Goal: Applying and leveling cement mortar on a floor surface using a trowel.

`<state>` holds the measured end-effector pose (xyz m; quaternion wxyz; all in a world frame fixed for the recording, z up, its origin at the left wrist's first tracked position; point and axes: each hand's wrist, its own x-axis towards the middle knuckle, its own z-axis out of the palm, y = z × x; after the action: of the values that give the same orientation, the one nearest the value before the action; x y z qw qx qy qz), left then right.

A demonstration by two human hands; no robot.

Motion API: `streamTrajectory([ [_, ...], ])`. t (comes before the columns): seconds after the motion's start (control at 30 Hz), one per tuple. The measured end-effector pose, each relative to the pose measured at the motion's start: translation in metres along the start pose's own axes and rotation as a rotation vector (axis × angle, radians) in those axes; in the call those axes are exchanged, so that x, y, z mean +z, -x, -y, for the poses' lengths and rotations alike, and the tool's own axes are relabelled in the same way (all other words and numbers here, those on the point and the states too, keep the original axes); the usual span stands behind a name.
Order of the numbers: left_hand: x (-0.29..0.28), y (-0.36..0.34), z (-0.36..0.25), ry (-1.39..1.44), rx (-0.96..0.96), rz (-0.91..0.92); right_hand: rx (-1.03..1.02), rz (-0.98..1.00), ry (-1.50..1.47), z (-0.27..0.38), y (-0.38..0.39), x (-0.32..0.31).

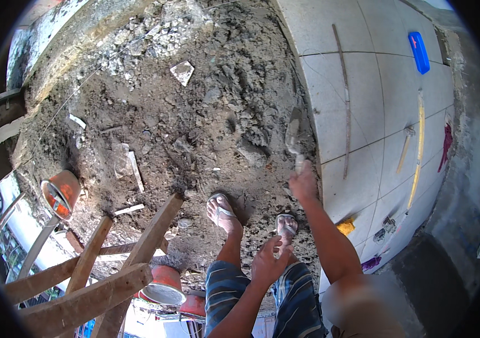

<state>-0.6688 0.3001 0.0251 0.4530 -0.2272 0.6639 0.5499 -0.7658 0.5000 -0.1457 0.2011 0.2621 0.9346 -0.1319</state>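
R hand is closed around the handle of a pointing-type trowel — fingers wrapped on, blade aimed ahead of the grip, over the rough dirt bed; can't tell if the blade touches it. L hand hangs nearer the body, behind & a bit left of the grip, above the R leg; its fingers are half curled & apart, w/ nothing seen in them.

Just left of the blade: a grey lump in the dirt. Further ahead & left of the grip, a white tile shard; well left, a pale narrow strip lying flat. Sandalled feet stand on the dirt, left of & behind the grip.

Just right of the grip, the dirt meets large pale floor tiles. On them, ahead & right: a thin wooden stick, then farther out a blue plastic tray. Also well right: a long yellow bar w/ a hammer-shaped tool beside it. Behind & right, nr the tile edge: a yellow cloth or sponge.

Far left of the grip, an orange bucket tilts on its side — btwn it & the feet, timber beams stand slanted. Behind those, a red bucket.
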Motion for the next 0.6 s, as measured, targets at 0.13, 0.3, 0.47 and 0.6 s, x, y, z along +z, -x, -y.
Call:
streamTrajectory([
  [0.13,-0.010,0.006,0.008,-0.140,-0.040,-0.049,-0.189,0.327,-0.057,0.084,0.030,0.032],
  [0.3,-0.004,0.005,-0.003,-0.138,-0.040,-0.001,-0.170,-0.115,-0.487,0.146,-0.006,0.056],
  [0.47,0.000,0.008,0.025,-0.114,-0.043,-0.061,-0.302,0.222,0.086,0.114,0.012,0.044],
  [0.6,-0.003,0.011,0.025,-0.066,-0.099,-0.097,-0.187,0.404,0.051,0.026,0.047,-0.027],
])
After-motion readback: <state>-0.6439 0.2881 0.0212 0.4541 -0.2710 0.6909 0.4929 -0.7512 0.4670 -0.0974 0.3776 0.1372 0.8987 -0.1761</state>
